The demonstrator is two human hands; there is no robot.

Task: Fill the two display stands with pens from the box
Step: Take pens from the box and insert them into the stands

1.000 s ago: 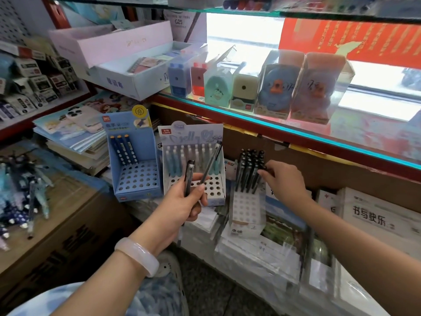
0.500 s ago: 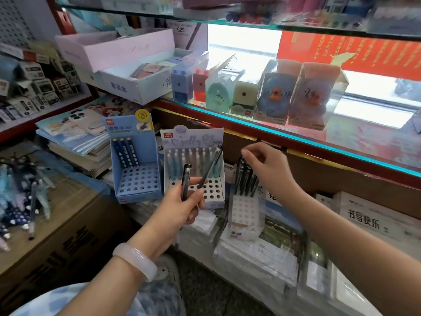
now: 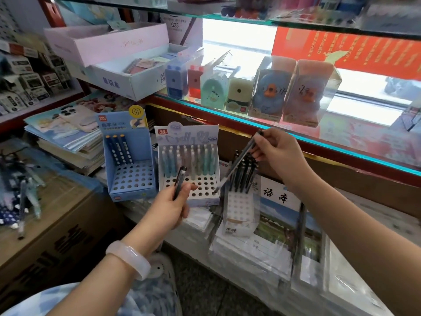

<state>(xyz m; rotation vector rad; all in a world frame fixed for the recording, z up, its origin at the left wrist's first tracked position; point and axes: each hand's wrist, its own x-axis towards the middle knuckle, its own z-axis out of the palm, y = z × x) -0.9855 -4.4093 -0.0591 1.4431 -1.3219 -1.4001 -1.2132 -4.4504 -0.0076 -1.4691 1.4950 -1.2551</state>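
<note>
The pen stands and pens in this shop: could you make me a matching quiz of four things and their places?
1. blue cardboard stand
2. white stand of pastel pens
3. dark pen slanting over the stands
4. short dark pen

a. pinched in right hand
b. middle stand
c. held in left hand
d. leftmost, three navy pens

Pairs: 1-d, 2-b, 3-a, 4-c

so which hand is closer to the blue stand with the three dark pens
Left. The left hand holds a pen just below and right of the blue stand. The right hand is farther right, past the middle stand, pinching another pen.
</note>
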